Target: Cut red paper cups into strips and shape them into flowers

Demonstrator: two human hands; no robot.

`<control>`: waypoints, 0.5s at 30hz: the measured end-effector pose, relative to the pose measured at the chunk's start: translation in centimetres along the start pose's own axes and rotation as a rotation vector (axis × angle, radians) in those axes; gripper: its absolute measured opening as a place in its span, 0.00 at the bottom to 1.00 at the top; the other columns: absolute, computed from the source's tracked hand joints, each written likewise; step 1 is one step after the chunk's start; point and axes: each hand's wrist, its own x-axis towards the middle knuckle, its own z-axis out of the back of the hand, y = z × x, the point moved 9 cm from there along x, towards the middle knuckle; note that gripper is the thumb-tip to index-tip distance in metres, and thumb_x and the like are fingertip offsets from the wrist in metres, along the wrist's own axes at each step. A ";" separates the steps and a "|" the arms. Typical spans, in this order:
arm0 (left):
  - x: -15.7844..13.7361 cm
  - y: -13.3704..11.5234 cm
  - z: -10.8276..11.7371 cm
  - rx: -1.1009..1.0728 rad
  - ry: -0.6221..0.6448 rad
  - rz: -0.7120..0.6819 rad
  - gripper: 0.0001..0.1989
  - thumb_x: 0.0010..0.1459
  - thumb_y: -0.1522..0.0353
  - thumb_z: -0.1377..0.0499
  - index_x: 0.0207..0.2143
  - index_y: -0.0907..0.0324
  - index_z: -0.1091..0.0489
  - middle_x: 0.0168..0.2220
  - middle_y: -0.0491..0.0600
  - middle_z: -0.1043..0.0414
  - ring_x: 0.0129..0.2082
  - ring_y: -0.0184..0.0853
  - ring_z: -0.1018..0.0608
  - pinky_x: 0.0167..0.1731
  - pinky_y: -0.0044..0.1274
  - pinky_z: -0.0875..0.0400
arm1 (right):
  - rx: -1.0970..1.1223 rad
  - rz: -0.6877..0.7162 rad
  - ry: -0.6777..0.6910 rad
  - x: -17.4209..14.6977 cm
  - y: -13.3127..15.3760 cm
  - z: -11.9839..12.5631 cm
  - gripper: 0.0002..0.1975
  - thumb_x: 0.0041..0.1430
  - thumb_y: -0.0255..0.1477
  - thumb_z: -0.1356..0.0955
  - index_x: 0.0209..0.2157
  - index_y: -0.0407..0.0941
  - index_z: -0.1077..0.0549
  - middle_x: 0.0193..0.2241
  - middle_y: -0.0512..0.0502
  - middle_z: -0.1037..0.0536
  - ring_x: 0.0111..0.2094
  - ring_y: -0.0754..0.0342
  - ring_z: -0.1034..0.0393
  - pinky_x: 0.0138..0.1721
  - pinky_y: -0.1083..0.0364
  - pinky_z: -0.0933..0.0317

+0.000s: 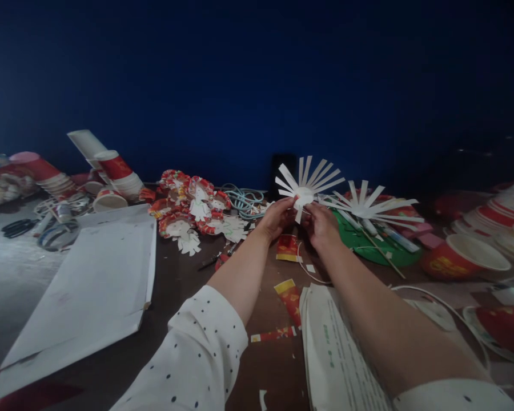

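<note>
A white paper cup cut into strips is spread like a flower in front of me, its strips fanning up and outward. My left hand pinches its lower left edge, and my right hand grips it from the lower right. The fingertips behind the cup are partly hidden. Close to my right hand, a second cut cup with spread strips lies above a green round tray. Red and yellow cup scraps lie on the table below my hands.
Red-and-white paper crafts are heaped left of my hands, beside a coiled light-blue cord. A white board covers the left side. Stacked paper cups stand behind it. Printed paper lies in front; a red cup rests at right.
</note>
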 end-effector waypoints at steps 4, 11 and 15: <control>-0.3 0.0 -0.5 0.043 0.028 0.013 0.11 0.48 0.67 0.32 0.34 0.64 0.24 0.31 0.50 0.22 0.30 0.31 0.23 0.35 0.24 0.30 | -0.052 0.076 -0.039 0.1 0.3 0.3 0.12 0.39 0.26 0.26 0.31 0.45 0.25 0.18 0.57 0.27 0.17 0.62 0.38 0.15 0.64 0.44; -0.9 0.2 -1.2 0.072 0.084 0.060 0.11 0.44 0.76 0.36 0.34 0.64 0.25 0.30 0.49 0.23 0.30 0.32 0.23 0.41 0.27 0.31 | -0.073 0.108 -0.033 0.1 0.5 0.4 0.11 0.39 0.27 0.27 0.29 0.45 0.26 0.18 0.57 0.26 0.16 0.61 0.37 0.16 0.62 0.42; -0.9 0.5 -1.5 0.098 0.117 0.089 0.10 0.47 0.73 0.33 0.34 0.65 0.25 0.29 0.51 0.23 0.31 0.33 0.23 0.45 0.29 0.31 | -0.096 0.117 -0.004 0.0 0.5 0.1 0.10 0.40 0.27 0.27 0.30 0.45 0.25 0.17 0.58 0.28 0.15 0.61 0.38 0.16 0.61 0.44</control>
